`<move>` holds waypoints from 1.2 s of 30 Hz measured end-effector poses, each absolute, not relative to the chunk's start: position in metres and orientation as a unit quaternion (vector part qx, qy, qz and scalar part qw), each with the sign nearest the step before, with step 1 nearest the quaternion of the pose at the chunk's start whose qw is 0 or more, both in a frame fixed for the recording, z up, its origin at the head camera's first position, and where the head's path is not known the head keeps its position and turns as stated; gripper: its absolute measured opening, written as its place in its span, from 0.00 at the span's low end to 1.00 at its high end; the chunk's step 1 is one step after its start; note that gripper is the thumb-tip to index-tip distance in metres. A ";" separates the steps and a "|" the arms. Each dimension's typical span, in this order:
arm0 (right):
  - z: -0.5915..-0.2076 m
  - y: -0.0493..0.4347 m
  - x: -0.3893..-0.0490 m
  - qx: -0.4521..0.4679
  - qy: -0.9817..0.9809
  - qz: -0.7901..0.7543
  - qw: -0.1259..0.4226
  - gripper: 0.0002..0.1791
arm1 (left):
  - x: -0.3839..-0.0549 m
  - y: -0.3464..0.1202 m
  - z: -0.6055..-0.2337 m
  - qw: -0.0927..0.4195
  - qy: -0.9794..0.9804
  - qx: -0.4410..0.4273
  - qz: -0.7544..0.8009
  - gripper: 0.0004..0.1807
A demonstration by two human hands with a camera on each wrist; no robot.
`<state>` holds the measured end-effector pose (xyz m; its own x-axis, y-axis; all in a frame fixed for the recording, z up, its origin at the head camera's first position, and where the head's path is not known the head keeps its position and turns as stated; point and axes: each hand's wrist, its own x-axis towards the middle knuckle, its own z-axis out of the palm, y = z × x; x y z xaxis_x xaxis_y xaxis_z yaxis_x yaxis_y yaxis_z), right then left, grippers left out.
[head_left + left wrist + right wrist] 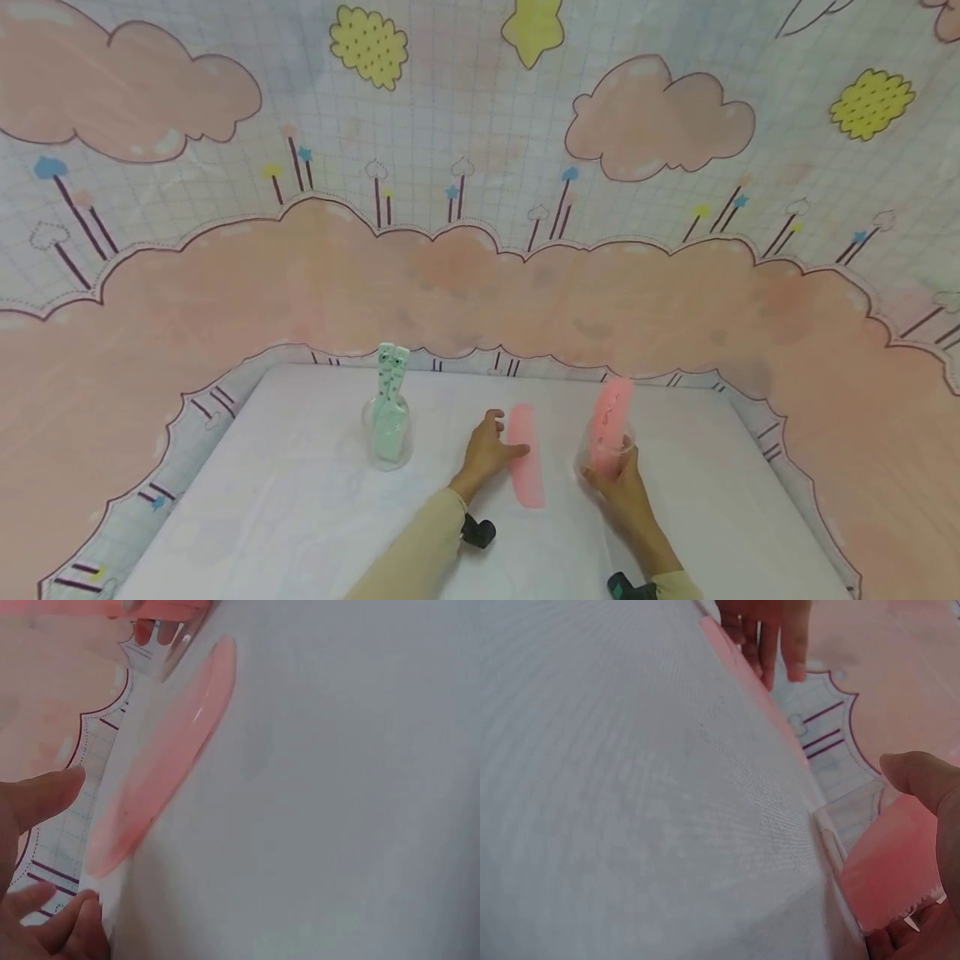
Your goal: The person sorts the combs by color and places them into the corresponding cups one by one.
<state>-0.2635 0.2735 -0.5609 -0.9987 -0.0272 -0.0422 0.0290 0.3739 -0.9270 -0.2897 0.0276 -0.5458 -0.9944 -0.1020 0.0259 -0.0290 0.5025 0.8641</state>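
My right hand (618, 479) grips a clear plastic cup (581, 467) on the right side of the table, fingers on one side and thumb on the other. Inside it stands a long pink piece (611, 412) with dark marks, its top leaning out above the rim; a small jagged edge shows on it in the right wrist view. Beside it on the table lies another long, flat, glossy pink piece (169, 757) with rounded ends. Over that piece reaches my left hand (487, 450), its fingers apart and nothing held; whether the thumb touches it I cannot tell.
At the left stands a second clear cup (369, 433) holding pale green, dotted, long-handled pieces (390, 408). The white tabletop (262, 500) meets a patterned cloth (450, 287) with clouds at its far edge. Black wrist devices (477, 531) sit on both wrists.
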 end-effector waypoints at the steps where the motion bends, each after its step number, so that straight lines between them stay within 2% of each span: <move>1: -0.561 0.274 -0.264 0.000 0.825 -0.564 0.025 0.57 | -0.290 0.030 -0.546 0.040 -0.871 0.044 -0.487 0.42; 7: -0.563 0.276 -0.264 0.000 0.817 -0.575 0.028 0.57 | -0.286 0.050 -0.546 0.064 -0.901 0.081 -0.421 0.51; 11: -0.562 0.277 -0.264 0.006 0.827 -0.562 0.029 0.58 | -0.283 0.060 -0.548 0.095 -0.922 0.080 -0.366 0.51; 15: -0.560 0.275 -0.267 0.002 0.828 -0.560 0.026 0.57 | -0.284 0.065 -0.547 0.111 -0.932 0.085 -0.333 0.46; 21: -0.564 0.275 -0.267 0.005 0.826 -0.563 0.028 0.57 | -0.284 0.062 -0.548 0.097 -0.934 0.079 -0.334 0.33; 27: -0.566 0.277 -0.264 -0.006 0.818 -0.575 0.020 0.57 | -0.283 0.051 -0.543 0.068 -0.889 0.076 -0.446 0.18; 32: -0.565 0.277 -0.265 -0.004 0.815 -0.578 0.022 0.58 | -0.285 0.043 -0.539 0.042 -0.860 0.079 -0.502 0.16; 36: -0.566 0.276 -0.266 0.004 0.820 -0.572 0.027 0.58 | -0.284 0.037 -0.540 0.046 -0.854 0.072 -0.513 0.16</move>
